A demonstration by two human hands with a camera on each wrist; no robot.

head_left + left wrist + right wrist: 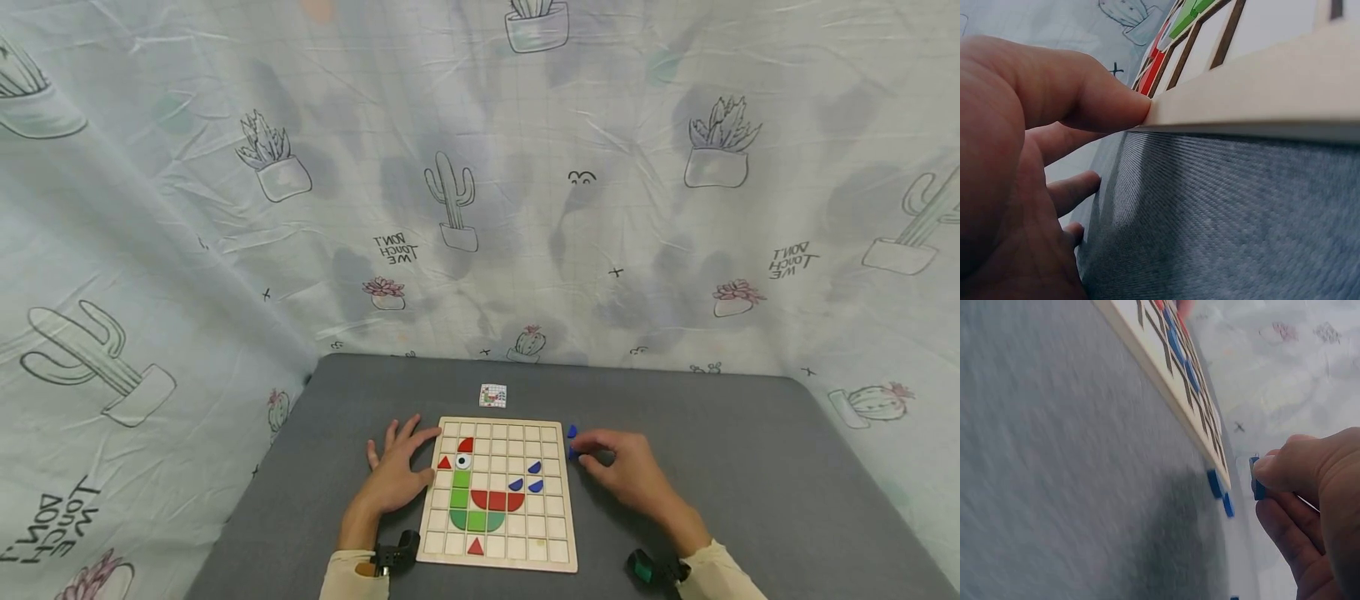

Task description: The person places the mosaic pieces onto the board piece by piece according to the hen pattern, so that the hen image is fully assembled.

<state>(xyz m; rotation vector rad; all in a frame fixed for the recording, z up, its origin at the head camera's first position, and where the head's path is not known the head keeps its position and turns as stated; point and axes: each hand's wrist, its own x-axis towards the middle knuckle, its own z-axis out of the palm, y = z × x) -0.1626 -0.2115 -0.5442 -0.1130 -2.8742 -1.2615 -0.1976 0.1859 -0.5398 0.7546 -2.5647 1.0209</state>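
A square wooden grid board (547, 526) lies on the table with coloured puzzle pieces in its cells. Red triangles, green squares (461, 479), red pieces (497, 501), an eye piece (463, 461) and three blue pieces (535, 486) form a figure on it. My left hand (395, 477), fingers spread, touches the board's left edge with thumb and index finger. Right of the board, my right hand (624, 468) pinches a small blue puzzle piece (1257, 479) between thumb and fingers. Two more blue pieces (1215, 484) lie by the board's right edge in the right wrist view.
Behind the board lies a small picture card (492, 395) showing a similar coloured pattern. The grey tabletop (690, 417) reaches back to a pale curtain (525, 250) printed with cacti. A wrist camera (405, 547) sits close to the board's lower left corner.
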